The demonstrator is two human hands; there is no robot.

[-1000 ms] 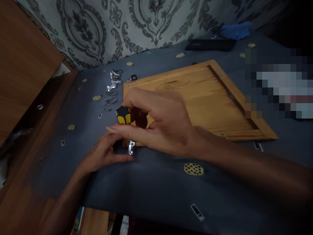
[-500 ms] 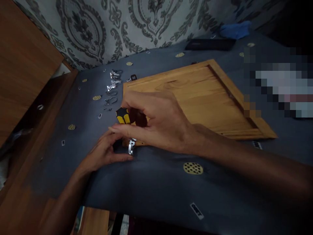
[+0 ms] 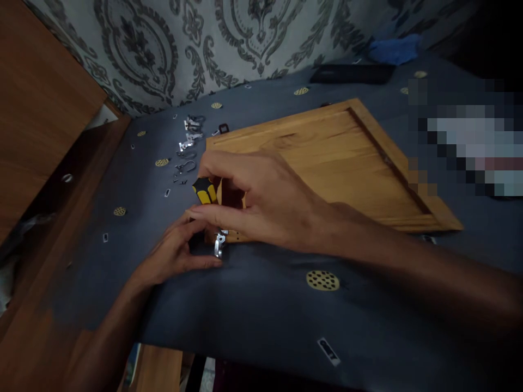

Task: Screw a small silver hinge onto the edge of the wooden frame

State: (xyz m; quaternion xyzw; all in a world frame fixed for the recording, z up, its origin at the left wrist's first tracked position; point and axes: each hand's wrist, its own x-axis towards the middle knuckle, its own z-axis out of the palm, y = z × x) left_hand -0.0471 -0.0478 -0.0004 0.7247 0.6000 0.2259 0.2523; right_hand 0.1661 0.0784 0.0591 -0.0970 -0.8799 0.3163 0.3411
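My right hand (image 3: 269, 204) is closed with its fingers curled around the black and yellow handle of a screwdriver (image 3: 205, 190). Its shaft and tip are hidden beneath the hand. At the near left corner of a framed wooden door panel (image 3: 327, 174) sits a shiny metal hinge (image 3: 219, 245), its arm sticking out past the panel's edge. My left hand (image 3: 171, 250) is closed about this hinge, thumb against its near end. The other left fingertips are partly covered by my right hand.
Several more metal hinges (image 3: 190, 136) and small screws (image 3: 180, 181) lie left of the panel on the dark patterned cloth (image 3: 261, 326). A black case (image 3: 351, 73) and a blue cloth (image 3: 395, 50) lie at the back. A wooden cabinet (image 3: 44, 98) stands left.
My right hand has shifted and turned slightly, and the screwdriver handle has rotated and tilted a little with it. The left hand, hinge and panel stay in place.
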